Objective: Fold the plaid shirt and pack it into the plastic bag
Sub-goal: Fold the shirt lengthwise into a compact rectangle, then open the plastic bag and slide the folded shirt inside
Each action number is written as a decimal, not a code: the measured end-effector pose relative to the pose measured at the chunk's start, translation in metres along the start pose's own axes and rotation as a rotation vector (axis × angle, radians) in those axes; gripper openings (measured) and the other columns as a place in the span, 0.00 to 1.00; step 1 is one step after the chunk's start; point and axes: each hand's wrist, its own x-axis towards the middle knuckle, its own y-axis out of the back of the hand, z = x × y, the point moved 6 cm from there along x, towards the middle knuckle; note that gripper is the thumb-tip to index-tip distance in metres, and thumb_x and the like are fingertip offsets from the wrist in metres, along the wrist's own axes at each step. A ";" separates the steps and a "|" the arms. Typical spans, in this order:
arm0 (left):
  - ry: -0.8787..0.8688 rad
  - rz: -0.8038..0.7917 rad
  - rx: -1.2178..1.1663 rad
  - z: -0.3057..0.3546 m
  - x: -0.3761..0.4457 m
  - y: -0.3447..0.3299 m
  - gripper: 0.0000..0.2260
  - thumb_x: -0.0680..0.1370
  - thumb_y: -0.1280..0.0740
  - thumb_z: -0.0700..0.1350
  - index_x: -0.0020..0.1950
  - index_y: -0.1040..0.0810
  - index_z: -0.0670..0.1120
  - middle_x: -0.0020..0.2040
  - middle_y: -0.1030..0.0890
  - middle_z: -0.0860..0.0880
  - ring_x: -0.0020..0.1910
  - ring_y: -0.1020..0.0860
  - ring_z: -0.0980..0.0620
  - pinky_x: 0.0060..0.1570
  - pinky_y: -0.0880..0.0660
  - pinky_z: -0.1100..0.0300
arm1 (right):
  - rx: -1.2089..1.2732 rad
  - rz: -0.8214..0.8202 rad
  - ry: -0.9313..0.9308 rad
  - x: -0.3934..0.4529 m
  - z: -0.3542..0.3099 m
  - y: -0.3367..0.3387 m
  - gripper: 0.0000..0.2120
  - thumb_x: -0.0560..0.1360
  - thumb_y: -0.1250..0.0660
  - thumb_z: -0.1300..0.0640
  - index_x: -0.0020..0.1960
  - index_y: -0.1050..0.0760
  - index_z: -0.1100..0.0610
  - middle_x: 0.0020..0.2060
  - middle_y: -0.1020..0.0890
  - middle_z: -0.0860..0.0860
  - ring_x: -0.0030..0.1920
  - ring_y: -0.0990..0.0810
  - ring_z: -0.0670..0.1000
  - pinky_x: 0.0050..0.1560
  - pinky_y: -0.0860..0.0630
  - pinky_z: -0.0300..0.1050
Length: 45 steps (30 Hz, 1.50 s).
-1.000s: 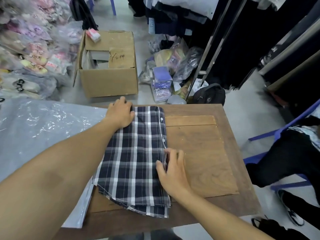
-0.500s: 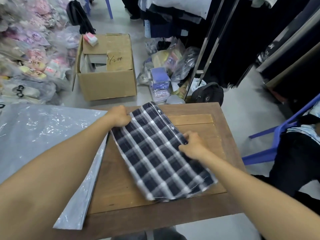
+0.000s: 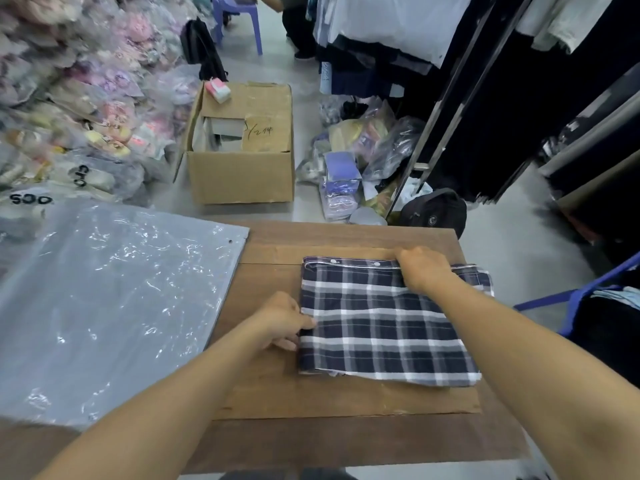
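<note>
The dark blue and white plaid shirt lies folded into a flat rectangle on the wooden table, its button placket along the far edge. My left hand pinches the shirt's left edge. My right hand grips the far edge near the right corner. A stack of clear plastic bags lies flat over the table's left side, apart from the shirt.
Beyond the table stands an open cardboard box on the floor. Packed goods in bags pile up at the left. A clothes rack with dark garments and a black backpack stand at the right, with a blue chair nearby.
The shirt has been turned a quarter turn, from lying lengthwise to lying crosswise on the table's right half. Both hands moved with it and still hold its edges.
</note>
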 end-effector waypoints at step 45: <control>-0.429 1.287 0.436 -0.021 -0.131 0.240 0.04 0.74 0.33 0.40 0.44 0.18 0.42 0.44 0.19 0.44 0.35 0.21 0.36 0.32 0.29 0.52 | 1.225 -0.138 -0.160 -0.006 -0.281 0.011 0.07 0.76 0.35 0.63 0.41 0.24 0.55 0.33 0.16 0.54 0.31 0.16 0.52 0.45 0.15 0.53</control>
